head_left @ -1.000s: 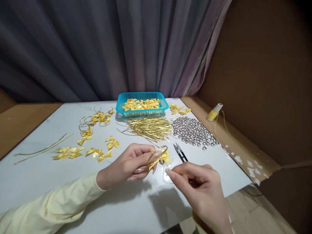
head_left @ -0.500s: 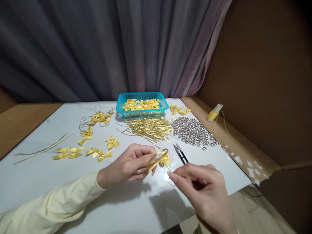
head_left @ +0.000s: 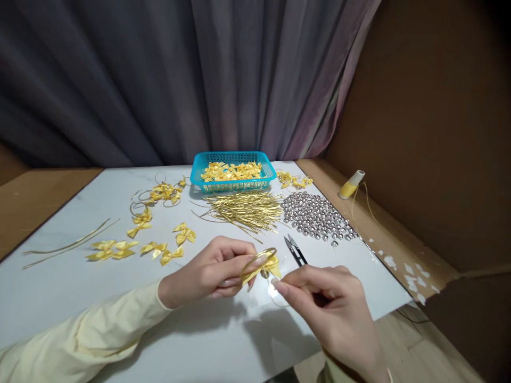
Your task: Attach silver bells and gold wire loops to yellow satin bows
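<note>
My left hand [head_left: 211,272] is closed on a small yellow ribbon bow [head_left: 268,267] with a gold loop [head_left: 255,257] rising over it. A small silver bead hangs at the bow's middle. My right hand [head_left: 327,307] is pinched on a thin thread just right of the bow, thumb and forefinger pressed together. Both hands hover low over the white tabletop [head_left: 80,298]. Black snips [head_left: 294,249] lie on the table just beyond my right hand.
A blue basket [head_left: 233,159] of yellow bows stands at the back. In front lie gold wire pieces [head_left: 245,208] and a heap of silver beads [head_left: 315,215]. Finished bows [head_left: 138,247] and looped ones [head_left: 162,192] lie left. A yellow thread spool [head_left: 351,184] lies right.
The bow and loop have sunk slightly and shifted right in my left hand. My right hand has stayed pinched on the thread, moving a little lower.
</note>
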`<state>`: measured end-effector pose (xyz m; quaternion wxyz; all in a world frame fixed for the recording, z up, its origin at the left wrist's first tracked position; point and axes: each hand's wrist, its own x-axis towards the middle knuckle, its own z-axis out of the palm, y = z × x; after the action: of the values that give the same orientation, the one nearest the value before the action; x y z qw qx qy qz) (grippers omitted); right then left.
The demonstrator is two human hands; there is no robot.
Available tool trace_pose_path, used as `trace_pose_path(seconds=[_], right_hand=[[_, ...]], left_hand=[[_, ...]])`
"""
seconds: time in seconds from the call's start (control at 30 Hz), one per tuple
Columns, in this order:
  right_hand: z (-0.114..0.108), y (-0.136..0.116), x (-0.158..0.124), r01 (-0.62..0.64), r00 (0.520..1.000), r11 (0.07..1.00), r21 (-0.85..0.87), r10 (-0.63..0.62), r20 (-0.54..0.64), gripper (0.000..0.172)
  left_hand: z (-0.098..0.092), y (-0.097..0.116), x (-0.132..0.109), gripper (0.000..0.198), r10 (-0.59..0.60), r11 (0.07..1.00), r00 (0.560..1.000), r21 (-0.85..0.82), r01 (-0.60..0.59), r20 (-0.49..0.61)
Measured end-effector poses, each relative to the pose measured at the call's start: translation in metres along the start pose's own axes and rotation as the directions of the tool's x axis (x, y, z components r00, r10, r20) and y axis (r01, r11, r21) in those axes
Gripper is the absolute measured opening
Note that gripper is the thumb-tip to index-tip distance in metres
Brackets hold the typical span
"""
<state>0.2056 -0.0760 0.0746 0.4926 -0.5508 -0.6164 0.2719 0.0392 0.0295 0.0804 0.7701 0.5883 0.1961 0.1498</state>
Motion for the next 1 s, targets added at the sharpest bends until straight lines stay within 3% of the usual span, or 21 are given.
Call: trace_pose_path(seconds=[0.3,0.57,1.0], right_hand=[[-0.0043,-0.0023,0.0013,0.017,0.992,0.999,0.042,-0.022,0.124,0.024],[-0.0014,-0.005,0.0001,0.031,0.997,0.999,0.037,-0.034,0.07,0.022],[0.0013,0.0028,0.0055,-0.041,0.994,0.984,0.173,0.023,0.104,0.02]], left_hand=[[0.0012,0.0041,-0.0033,0.031,-0.071,0.997,0.997,0.024,0.07,0.039],[0.0006,0.004,-0.0012,0.03,-0.045,0.998,0.998,0.034,0.044,0.047],[0.0002,0.0024,-0.0006,0.035,-0.036,0.999,0.999,0.033,0.035,0.032]])
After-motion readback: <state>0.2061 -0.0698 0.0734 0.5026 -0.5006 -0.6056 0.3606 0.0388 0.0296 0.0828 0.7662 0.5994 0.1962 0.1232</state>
